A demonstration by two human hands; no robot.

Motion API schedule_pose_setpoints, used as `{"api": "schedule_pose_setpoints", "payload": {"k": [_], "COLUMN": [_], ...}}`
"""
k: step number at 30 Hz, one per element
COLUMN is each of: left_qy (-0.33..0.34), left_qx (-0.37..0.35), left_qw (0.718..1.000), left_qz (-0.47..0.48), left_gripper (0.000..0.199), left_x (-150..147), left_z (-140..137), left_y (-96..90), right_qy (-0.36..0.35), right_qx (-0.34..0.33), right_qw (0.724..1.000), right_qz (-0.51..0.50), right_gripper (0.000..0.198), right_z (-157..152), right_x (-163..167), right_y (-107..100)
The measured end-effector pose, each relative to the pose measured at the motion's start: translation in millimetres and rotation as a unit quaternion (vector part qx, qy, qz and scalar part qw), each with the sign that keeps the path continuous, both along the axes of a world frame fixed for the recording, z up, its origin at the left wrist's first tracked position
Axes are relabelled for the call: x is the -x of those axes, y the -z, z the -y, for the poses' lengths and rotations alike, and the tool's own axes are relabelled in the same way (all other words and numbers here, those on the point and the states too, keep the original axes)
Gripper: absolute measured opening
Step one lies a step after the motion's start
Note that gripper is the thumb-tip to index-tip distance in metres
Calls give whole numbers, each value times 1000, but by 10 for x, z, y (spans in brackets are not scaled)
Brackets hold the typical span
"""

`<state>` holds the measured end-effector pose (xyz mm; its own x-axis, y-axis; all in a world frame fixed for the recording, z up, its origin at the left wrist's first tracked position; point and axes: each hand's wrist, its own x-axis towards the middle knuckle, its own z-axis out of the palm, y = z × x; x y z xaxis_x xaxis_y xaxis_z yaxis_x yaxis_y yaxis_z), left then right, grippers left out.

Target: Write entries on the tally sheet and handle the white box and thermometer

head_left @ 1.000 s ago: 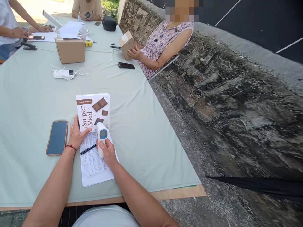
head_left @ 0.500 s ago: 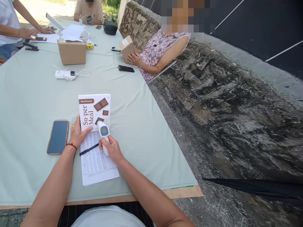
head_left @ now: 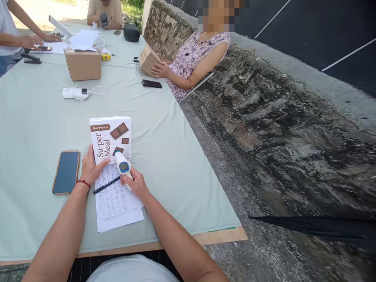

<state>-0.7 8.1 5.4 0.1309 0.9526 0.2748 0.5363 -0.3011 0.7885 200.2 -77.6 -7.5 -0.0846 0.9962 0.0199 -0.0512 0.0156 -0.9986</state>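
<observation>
My left hand [head_left: 93, 166] grips the lower left corner of a white box [head_left: 120, 145] printed "NutriMotion Su-per Meal", its thumb across the front. In my right hand [head_left: 135, 183] is a white infrared thermometer [head_left: 122, 163] with a blue-rimmed display, its head tilted toward the box's lower front. Printed paper sheets [head_left: 113, 207] lie below the box, and a black pen [head_left: 106, 185] rests across them. Left of my left hand lies a phone [head_left: 66, 172] in a brown case.
Farther up the table [head_left: 38, 133] are a white device with a cable [head_left: 75, 93], a cardboard box [head_left: 84, 66] with papers on top, and a black phone [head_left: 152, 84]. A seated person on the right holds another cardboard box [head_left: 149, 60]. Two more people are at the far end.
The whole view has shifted slightly, moving things left. The thermometer's head has tilted a little more leftward. The person on the right has tilted their cardboard box.
</observation>
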Motion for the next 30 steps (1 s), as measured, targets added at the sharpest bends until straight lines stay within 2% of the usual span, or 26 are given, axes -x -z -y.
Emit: {"api": "schedule_pose_setpoints", "payload": {"k": [6, 10, 14, 17, 30], "left_qy": [0, -3, -6, -2, -4], "left_qx": [3, 12, 22, 23, 18], "left_qw": [1000, 1000, 999, 999, 1000], "left_qz": [6, 24, 31, 24, 8], "left_gripper": [73, 77, 78, 76, 79], "left_x": [-7, -9, -7, -4, 1], "left_z": [4, 10, 20, 31, 34], "left_y": [-68, -104, -127, -149, -186], "right_qy": [26, 122, 199, 201, 171], "right_qx": [-3, 13, 68, 88, 80], "right_qw": [999, 991, 972, 968, 979], "right_qz": [-19, -57, -105, -122, -70], "right_gripper": [42, 41, 40, 41, 40], "right_z": [15, 27, 0, -17, -2], "right_x": [-24, -119, -224, -248, -235], "right_y": [-57, -53, 11, 26, -62]}}
